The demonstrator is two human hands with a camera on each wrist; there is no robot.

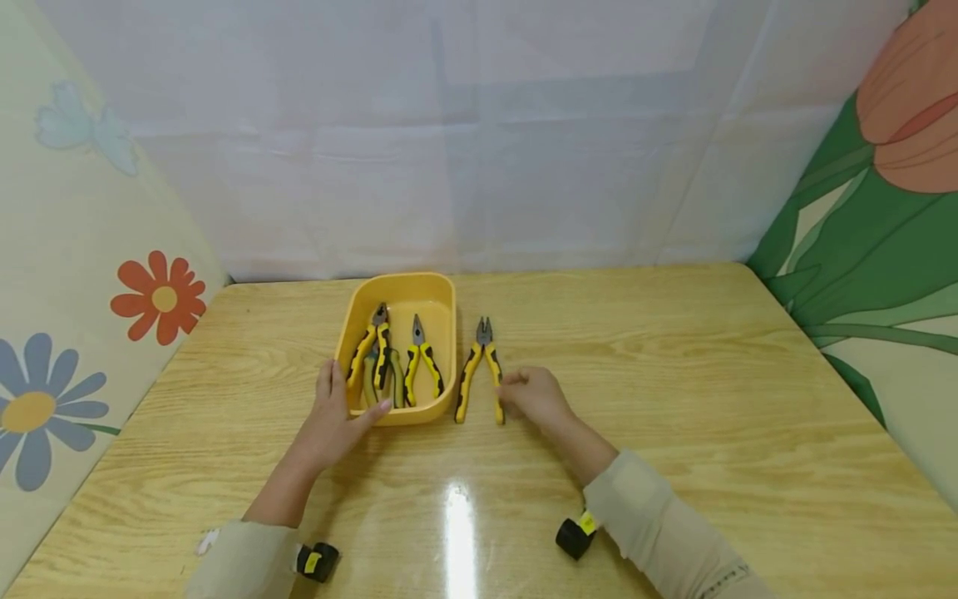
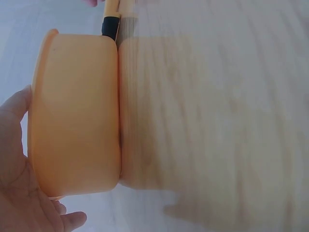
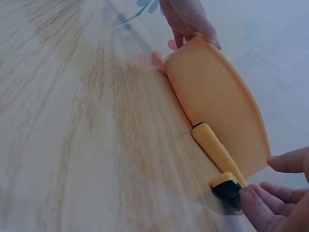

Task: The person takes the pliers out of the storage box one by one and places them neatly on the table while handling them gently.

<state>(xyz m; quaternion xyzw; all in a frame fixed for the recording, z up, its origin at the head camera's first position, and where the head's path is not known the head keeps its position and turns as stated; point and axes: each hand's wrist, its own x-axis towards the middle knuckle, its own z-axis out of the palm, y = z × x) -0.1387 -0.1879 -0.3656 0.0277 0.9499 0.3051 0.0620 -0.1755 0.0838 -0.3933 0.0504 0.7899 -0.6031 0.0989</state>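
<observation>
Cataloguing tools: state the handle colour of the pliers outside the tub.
Yellow and black handles, clearest in the head view.

A pale creased backdrop (image 1: 569,183) stands behind the wooden table (image 1: 711,399) — red flower (image 1: 164,298) and blue flower (image 1: 32,412) left, painted tulip (image 1: 913,116) right.

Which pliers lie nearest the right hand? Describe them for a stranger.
On the table stands a yellow tub. Just right of it, beside the right hand, lie the pliers with spread yellow handles, the only pair outside the tub.
</observation>
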